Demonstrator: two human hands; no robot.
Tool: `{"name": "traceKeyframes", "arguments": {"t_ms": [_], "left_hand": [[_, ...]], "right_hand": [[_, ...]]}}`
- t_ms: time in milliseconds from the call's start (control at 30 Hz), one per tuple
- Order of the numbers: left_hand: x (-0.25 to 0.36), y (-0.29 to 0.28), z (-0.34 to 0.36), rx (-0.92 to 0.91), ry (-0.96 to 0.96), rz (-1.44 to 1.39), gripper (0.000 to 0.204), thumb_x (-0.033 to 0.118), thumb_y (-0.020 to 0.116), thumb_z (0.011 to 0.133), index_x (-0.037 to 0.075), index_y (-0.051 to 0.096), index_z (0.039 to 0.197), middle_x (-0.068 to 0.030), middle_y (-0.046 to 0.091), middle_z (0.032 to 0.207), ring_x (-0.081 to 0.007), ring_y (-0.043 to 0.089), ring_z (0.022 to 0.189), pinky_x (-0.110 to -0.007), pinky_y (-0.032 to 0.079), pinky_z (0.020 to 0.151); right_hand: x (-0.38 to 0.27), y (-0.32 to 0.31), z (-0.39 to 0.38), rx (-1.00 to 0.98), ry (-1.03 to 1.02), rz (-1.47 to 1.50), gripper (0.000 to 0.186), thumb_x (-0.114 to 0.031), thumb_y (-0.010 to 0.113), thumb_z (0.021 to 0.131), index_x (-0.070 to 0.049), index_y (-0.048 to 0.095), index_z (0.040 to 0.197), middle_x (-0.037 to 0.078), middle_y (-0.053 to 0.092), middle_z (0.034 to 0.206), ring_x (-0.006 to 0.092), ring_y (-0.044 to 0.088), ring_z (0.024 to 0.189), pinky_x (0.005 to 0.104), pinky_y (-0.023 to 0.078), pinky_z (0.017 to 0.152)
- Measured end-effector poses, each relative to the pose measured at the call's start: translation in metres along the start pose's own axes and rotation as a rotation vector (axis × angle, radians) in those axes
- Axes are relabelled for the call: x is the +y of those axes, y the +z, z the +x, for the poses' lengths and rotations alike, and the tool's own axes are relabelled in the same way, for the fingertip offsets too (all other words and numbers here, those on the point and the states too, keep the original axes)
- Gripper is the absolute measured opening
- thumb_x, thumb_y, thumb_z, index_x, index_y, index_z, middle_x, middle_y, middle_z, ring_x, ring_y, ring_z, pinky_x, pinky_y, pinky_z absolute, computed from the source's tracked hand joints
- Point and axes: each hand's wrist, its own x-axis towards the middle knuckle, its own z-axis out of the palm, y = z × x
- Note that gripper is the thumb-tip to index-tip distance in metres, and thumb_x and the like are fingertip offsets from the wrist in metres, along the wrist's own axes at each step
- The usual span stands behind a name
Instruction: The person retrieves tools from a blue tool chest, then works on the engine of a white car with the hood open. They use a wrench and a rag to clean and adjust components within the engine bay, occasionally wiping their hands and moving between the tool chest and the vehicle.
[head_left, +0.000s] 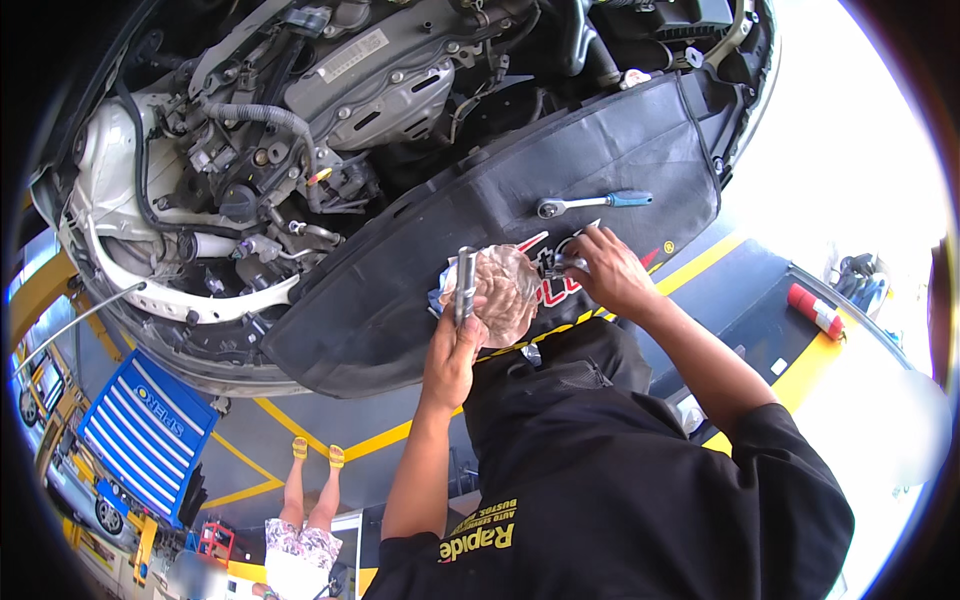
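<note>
My left hand point(455, 355) is closed around an upright silver metal rod point(465, 280), which looks like a socket extension. Right beside it, against the same hand, is a crumpled brownish cloth point(508, 295); whether the fingers also grip it is partly hidden. My right hand point(610, 270) is bent, its fingertips pinching a small shiny metal piece point(572, 262) that I cannot identify surely. Both hands are above the black fender cover point(400, 290). A ratchet point(590, 204) with a blue handle lies on the cover, just beyond my right hand.
Beyond the cover is an open engine bay with a metal engine shield point(395, 100) and hoses. A blue tool cabinet point(145, 425) stands at lower left. Another person in yellow sandals point(318, 452) is nearby. At right is a red fire extinguisher point(815, 311).
</note>
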Motion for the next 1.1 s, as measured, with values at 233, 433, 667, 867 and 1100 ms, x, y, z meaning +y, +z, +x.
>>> {"name": "traceKeyframes", "arguments": {"t_ms": [233,433,667,867,1100], "left_hand": [[0.022,0.026,0.0,-0.052,0.102,0.486,0.035,0.033,0.056,0.11,0.001,0.063,0.123,-0.0217,0.073,0.099,-0.0415,0.072,0.096,-0.046,0.052,0.08],[0.064,0.041,0.006,-0.374,0.001,0.759,0.034,0.035,0.059,0.107,0.003,0.069,0.113,-0.0214,0.075,0.1,-0.0451,0.07,0.099,-0.053,0.053,0.084],[0.095,0.05,-0.003,-0.693,-0.099,0.773,0.037,0.038,0.053,0.109,0.005,0.071,0.112,-0.0218,0.075,0.099,-0.0449,0.07,0.097,-0.052,0.054,0.083],[0.132,0.024,0.01,0.019,-0.319,0.602,0.04,0.037,0.058,0.11,-0.001,0.07,0.115,-0.0174,0.074,0.093,-0.0273,0.073,0.087,-0.04,0.055,0.082],[0.007,0.073,0.01,-0.063,-0.223,-0.086,0.033,0.029,0.052,0.115,0.001,0.063,0.127,0.0001,0.057,0.084,-0.0066,0.051,0.074,-0.024,0.043,0.066]], "right_hand": [[-0.042,-0.053,0.003,-0.047,-0.278,0.311,0.032,-0.005,0.074,0.078,0.0,0.063,0.107,0.015,0.062,0.098,0.0365,0.062,0.097,0.0459,0.052,0.085],[-0.087,-0.078,0.022,-0.473,-0.449,-0.014,0.031,-0.03,0.081,0.086,-0.005,0.071,0.102,0.015,0.07,0.097,0.0359,0.069,0.099,0.0498,0.056,0.085],[-0.079,-0.101,0.002,-0.857,-0.493,-0.006,0.04,-0.046,0.073,0.097,-0.006,0.072,0.103,0.018,0.07,0.074,0.0409,0.071,0.076,0.0483,0.057,0.07],[-0.011,-0.145,0.029,-0.822,-0.035,-0.258,0.027,-0.03,0.08,0.094,-0.006,0.075,0.103,0.02,0.076,0.097,0.0361,0.074,0.085,0.046,0.057,0.076],[0.033,-0.045,0.012,0.007,-0.214,-0.065,0.035,-0.023,0.085,0.085,-0.013,0.077,0.117,0.009,0.057,0.097,0.0306,0.064,0.092,0.0417,0.054,0.081]]}}
